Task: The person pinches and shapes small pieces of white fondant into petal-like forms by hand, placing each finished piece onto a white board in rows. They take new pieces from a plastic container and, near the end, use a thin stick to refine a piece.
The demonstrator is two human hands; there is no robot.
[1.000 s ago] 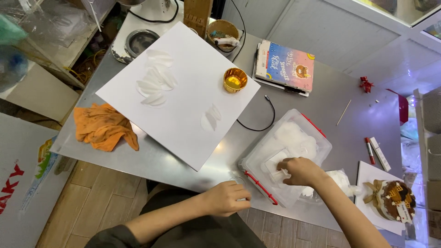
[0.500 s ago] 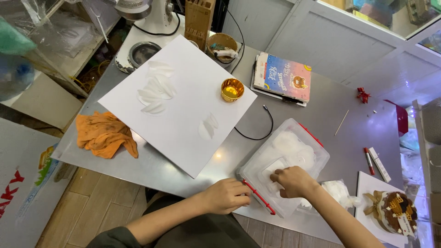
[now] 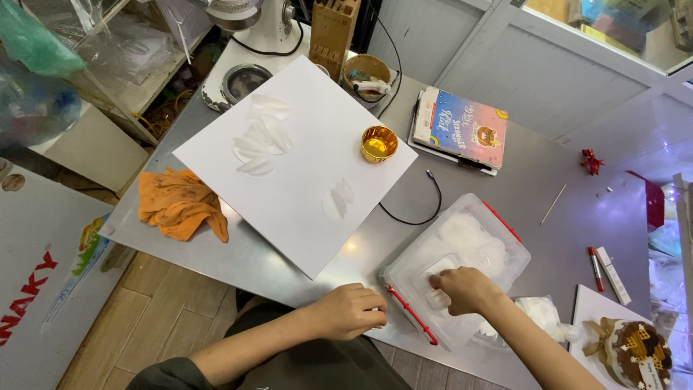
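Note:
A clear plastic box [image 3: 498, 238] with red latches lies on the grey table, holding white, thin pieces. My right hand [image 3: 465, 289] reaches into its near end, fingers curled on a white piece inside. My left hand [image 3: 350, 312] rests as a loose fist on the table edge, just left of the box's red latch [image 3: 411, 315], with nothing seen in it. A large white board [image 3: 303, 173] lies to the left, with white petal-like pieces [image 3: 258, 137] laid on it and a small gold cup [image 3: 378, 143] at its right corner.
An orange cloth [image 3: 180, 204] lies at the table's left edge. A colourful book [image 3: 462, 128], a black cable [image 3: 422, 209], a wooden skewer [image 3: 554, 204] and red and white pens [image 3: 603, 267] lie around. A decorated cake [image 3: 635, 350] sits at bottom right.
The view has shifted a little. My right hand has stayed inside the box, moving slightly toward its near end. My left hand stays on the table edge.

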